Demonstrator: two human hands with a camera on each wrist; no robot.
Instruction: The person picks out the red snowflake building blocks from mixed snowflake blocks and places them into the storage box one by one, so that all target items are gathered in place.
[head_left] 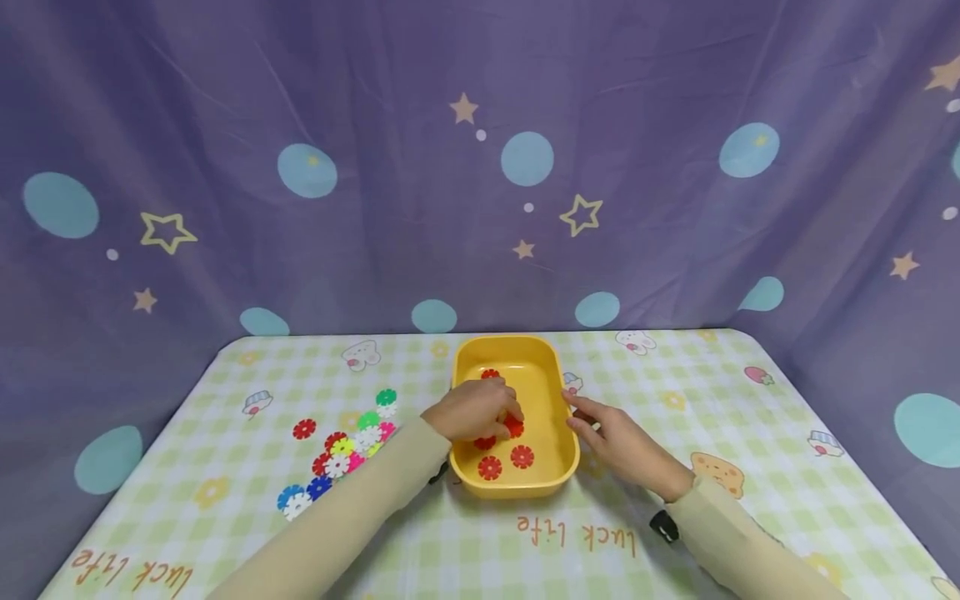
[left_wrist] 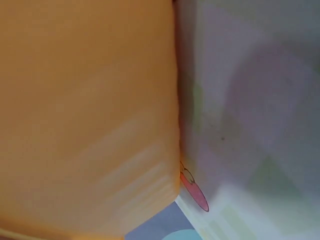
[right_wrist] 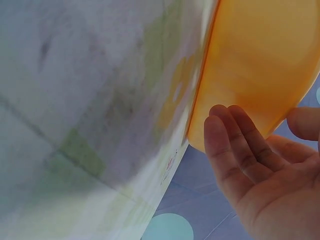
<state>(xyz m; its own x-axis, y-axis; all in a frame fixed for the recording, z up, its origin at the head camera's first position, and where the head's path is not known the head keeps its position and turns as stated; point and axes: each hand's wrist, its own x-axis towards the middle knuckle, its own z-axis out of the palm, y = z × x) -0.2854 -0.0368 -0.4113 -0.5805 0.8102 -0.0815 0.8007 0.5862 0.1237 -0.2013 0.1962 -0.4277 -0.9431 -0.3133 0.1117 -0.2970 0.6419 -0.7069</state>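
A yellow tub stands on the table with several red flower-shaped discs on its floor. My left hand reaches over the tub's left side, its bent fingers down among the discs; whether it pinches one cannot be told. Only the outer wall of the tub fills most of the left wrist view, and no fingers show there. At the tub's right side is my right hand, fingertips at the rim. In the right wrist view the right hand has relaxed, slightly bent fingers beside the tub wall.
Left of the tub lies a loose spread of flower-shaped discs in white, red, green, blue, yellow and pink. A checked cloth covers the table, and a purple curtain hangs behind it.
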